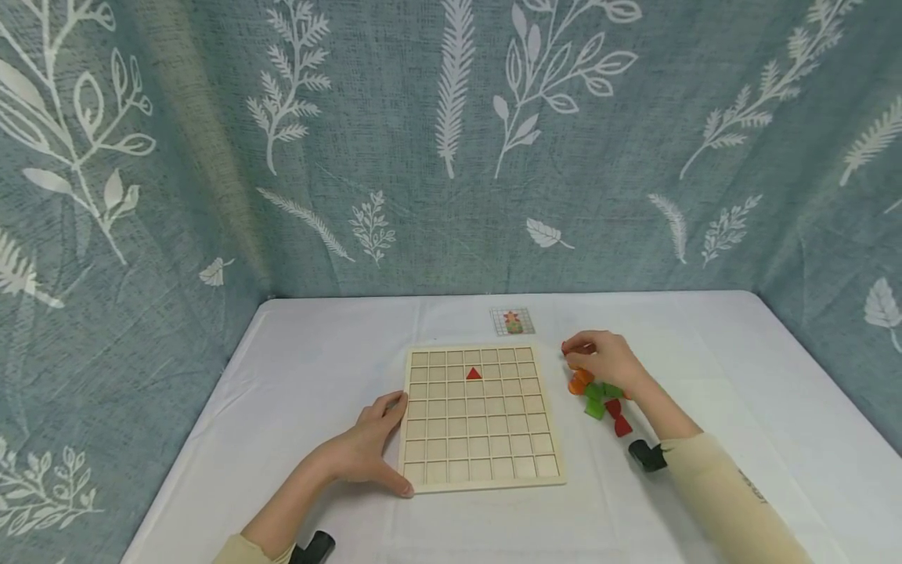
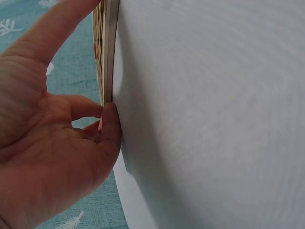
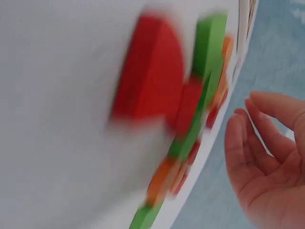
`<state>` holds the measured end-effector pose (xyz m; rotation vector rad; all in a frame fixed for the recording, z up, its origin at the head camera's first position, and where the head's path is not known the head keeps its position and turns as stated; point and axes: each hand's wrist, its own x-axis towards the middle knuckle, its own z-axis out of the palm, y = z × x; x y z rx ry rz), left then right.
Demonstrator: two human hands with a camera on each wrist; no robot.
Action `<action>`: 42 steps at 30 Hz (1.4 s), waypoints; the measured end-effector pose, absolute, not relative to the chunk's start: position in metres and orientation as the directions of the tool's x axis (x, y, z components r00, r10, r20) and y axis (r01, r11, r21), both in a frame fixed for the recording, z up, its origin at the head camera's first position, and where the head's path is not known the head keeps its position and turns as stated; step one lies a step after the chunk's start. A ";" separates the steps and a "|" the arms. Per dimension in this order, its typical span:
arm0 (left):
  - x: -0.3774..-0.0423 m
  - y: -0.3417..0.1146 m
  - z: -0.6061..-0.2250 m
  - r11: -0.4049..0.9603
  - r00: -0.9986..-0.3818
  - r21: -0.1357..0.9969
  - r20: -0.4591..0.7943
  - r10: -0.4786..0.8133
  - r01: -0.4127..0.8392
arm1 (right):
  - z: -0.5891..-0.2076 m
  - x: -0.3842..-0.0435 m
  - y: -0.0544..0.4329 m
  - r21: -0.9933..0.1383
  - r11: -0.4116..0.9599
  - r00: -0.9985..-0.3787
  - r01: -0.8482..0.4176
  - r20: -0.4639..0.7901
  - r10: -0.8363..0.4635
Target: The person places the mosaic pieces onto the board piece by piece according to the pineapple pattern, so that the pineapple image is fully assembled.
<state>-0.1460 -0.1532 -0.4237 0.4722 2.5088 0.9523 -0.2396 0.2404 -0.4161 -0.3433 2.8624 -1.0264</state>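
A square wooden grid board [image 1: 482,427] lies flat, with a red triangle [image 1: 474,374] in one of its upper cells. My left hand [image 1: 369,446] rests against the board's left edge, thumb at the near corner and fingers farther up; the left wrist view shows the board's side [image 2: 110,52] touched by those fingers. Over the loose pieces at right is my right hand [image 1: 602,360], fingers bent, a red piece [image 1: 564,347] by the fingertips. In the right wrist view a gap stands between thumb and fingers [image 3: 236,143], with no piece visible between them.
Right of the board lie green pieces [image 1: 595,408], orange pieces [image 1: 579,381] and red pieces [image 1: 618,419]. A small gridded picture card [image 1: 513,321] sits behind the board. White cloth [image 1: 310,352] covers the table; a patterned blue-green curtain [image 1: 423,235] hangs behind.
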 end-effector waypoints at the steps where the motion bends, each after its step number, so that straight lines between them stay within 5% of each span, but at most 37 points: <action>1: -0.146 -0.153 -0.423 0.707 -0.856 0.687 -0.255 0.449 0.166 | -0.415 -0.239 0.247 -0.620 0.767 -0.975 -0.165 -0.016 -0.222; 14: -0.147 -0.155 -0.426 0.707 -0.854 0.683 -0.244 0.459 0.184 | -0.415 -0.228 0.301 -0.544 0.837 -0.987 0.051 -0.153 -0.040; 42: -0.146 -0.156 -0.428 0.703 -0.854 0.684 -0.235 0.464 0.193 | -0.422 -0.237 0.283 -0.557 0.824 -0.982 -0.108 -0.070 -0.177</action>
